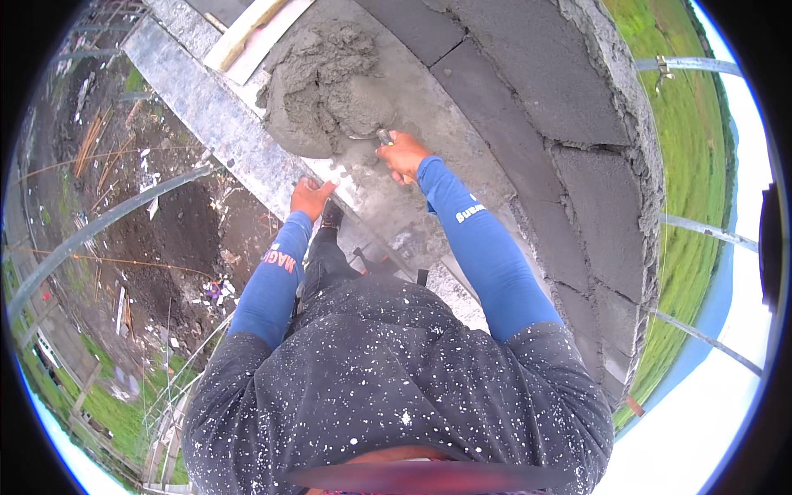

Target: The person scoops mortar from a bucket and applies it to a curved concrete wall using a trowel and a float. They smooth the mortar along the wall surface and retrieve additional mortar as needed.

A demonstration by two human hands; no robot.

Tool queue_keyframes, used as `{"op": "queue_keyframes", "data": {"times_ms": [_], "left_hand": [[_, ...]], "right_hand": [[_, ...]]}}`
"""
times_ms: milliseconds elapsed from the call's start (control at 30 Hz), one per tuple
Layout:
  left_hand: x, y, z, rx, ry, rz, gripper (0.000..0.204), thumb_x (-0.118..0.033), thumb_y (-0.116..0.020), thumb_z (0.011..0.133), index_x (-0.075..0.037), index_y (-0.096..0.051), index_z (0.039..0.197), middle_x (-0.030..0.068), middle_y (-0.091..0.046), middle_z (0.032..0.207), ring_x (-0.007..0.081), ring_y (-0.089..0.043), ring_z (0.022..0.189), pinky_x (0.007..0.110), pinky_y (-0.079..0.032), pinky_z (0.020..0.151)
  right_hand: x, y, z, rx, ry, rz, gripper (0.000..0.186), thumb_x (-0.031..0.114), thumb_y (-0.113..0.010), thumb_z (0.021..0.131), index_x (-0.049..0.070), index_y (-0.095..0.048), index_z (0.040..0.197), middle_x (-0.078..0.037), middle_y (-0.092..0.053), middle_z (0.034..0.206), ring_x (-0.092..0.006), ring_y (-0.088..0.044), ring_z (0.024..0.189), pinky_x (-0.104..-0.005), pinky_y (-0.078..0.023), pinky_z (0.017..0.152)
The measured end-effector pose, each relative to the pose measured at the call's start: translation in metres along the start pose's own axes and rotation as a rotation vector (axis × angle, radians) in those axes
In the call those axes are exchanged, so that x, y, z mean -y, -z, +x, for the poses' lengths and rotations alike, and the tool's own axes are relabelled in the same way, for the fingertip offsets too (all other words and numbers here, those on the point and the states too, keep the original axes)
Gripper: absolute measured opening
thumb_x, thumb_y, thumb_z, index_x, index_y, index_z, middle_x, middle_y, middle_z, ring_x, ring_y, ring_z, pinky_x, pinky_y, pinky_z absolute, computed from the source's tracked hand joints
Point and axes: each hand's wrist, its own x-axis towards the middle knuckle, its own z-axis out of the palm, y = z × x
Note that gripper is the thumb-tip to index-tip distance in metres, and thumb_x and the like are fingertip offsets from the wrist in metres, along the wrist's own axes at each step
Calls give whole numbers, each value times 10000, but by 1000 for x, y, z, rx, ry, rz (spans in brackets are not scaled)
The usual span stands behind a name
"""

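My right hand (403,157) is closed round the handle of a trowel (384,137). The trowel's blade lies low at the near edge of a heap of wet grey mortar (318,91), which hides part of it. The mortar sits on a smeared, flat grey board (412,78). To the left, my left hand (312,198) rests at the edge of a pale metal plank (223,111), thumb and forefinger apart, with nothing visible between them. Its other fingers are mostly hidden.
A grey block wall (536,107) with rough mortar joints rises close on the right. A wooden piece (247,37) lies beyond the plank. Scaffold tubes (107,231) cross on the left, above debris-strewn ground (165,239) far below. Green grass (689,165) stretches beyond the wall.
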Motion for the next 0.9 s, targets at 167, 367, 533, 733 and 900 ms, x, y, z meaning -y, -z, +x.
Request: {"op": "queue_keyframes", "data": {"times_ms": [167, 367, 533, 733, 900], "left_hand": [[-1, -10, -8, 83, 103, -282, 533, -381, -867, 842, -46, -488, 1009, 63, -572, 855, 136, -501, 551, 277, -402, 467], [-8, -18, -59, 371, 180, -62, 971, -636, -812, 806, -19, -436, 1455, 156, -661, 1241, 220, -676, 853, 404, -502, 695], [-7, -42, -47, 329, 172, -99, 1047, -652, -832, 787, 15, -375, 1452, 204, -657, 1139, 237, -644, 689, 344, -455, 516], [-5, -40, -32, 327, 203, -73, 933, -691, -811, 788, 9, -515, 1330, 191, -678, 1079, 234, -637, 622, 352, -430, 465], [-12, -40, -38, 319, 196, -31, 909, -722, -781, 797, -12, -568, 1324, 198, -685, 1140, 242, -650, 621, 348, -442, 475]], "right_hand": [[-26, -15, -12, -341, 362, -181, 565, 297, -648, 873, -36, -652, 1329, -299, -679, 1261, -430, -663, 1188, -442, -523, 1035], [-77, 13, -82, -306, 495, -177, 489, 303, -636, 866, -35, -680, 1217, -300, -710, 1127, -437, -689, 1093, -461, -531, 958], [-136, 86, -221, -324, 588, -136, 405, 285, -632, 870, -42, -688, 1103, -264, -724, 1014, -420, -711, 930, -479, -542, 836], [-224, 203, -430, -603, 611, -260, 286, 225, -609, 921, -47, -523, 930, -190, -521, 820, -301, -506, 749, -445, -449, 738], [-261, 267, -556, -1139, 345, -532, 314, 323, -640, 945, 11, -608, 939, -194, -608, 799, -369, -617, 752, -481, -484, 711]]}}
